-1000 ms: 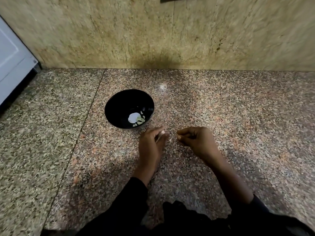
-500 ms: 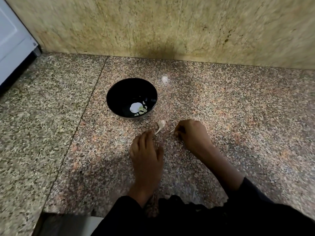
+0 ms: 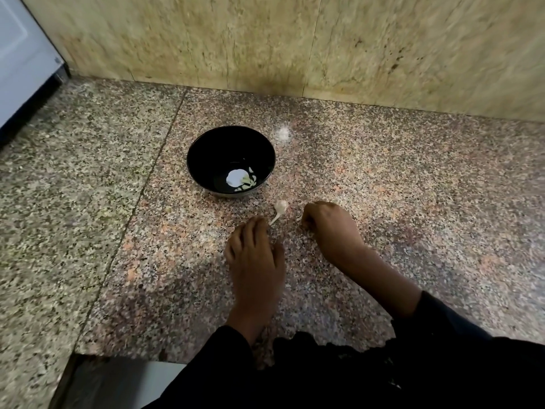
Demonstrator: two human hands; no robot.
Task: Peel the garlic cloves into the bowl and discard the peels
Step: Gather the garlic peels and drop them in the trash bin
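Note:
A black bowl (image 3: 206, 149) stands on the granite counter and holds a few pale peeled garlic cloves (image 3: 247, 182) beside a bright reflection. A small whitish garlic piece with a thin stem (image 3: 280, 208) lies on the counter just in front of the bowl. My left hand (image 3: 256, 258) rests flat on the counter, fingers relaxed, with its fingertips close to the stem's end. To the right of the garlic, my right hand (image 3: 333, 228) rests with its fingers curled under. A tiny pale scrap of garlic peel (image 3: 300, 219) shows at its fingertips.
A pale spot (image 3: 283, 133) marks the counter behind and right of the bowl. The stone wall (image 3: 295, 48) runs along the back. A white appliance (image 3: 20, 60) stands at the far left. The counter's front edge (image 3: 118, 354) shows at the bottom left.
My left hand has let go of the stemmed garlic piece, which now lies on the counter, and has drawn back to rest flat. My right hand has lowered onto the counter.

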